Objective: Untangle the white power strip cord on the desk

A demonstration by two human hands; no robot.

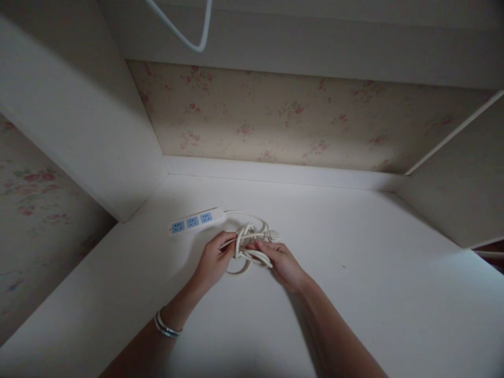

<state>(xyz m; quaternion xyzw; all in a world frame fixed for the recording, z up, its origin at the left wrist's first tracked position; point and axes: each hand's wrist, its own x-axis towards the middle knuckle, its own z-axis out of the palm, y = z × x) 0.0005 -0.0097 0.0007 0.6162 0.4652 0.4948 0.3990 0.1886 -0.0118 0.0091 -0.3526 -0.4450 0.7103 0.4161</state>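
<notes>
A white power strip with three blue socket panels lies on the white surface, left of centre. From its right end runs a white power cord, gathered into a looped bundle between my hands. The fingers of my left hand are closed on the left side of the bundle. My right hand grips the loops from the right, its thumb and fingers pressed on the cord. Just above the right fingers sits the plug at the cord's end. The fingertips are partly hidden by the loops.
The white tabletop runs back to a low white ledge below a floral-papered wall. White panels stand at the left and right. A bent white cable hangs down from the top.
</notes>
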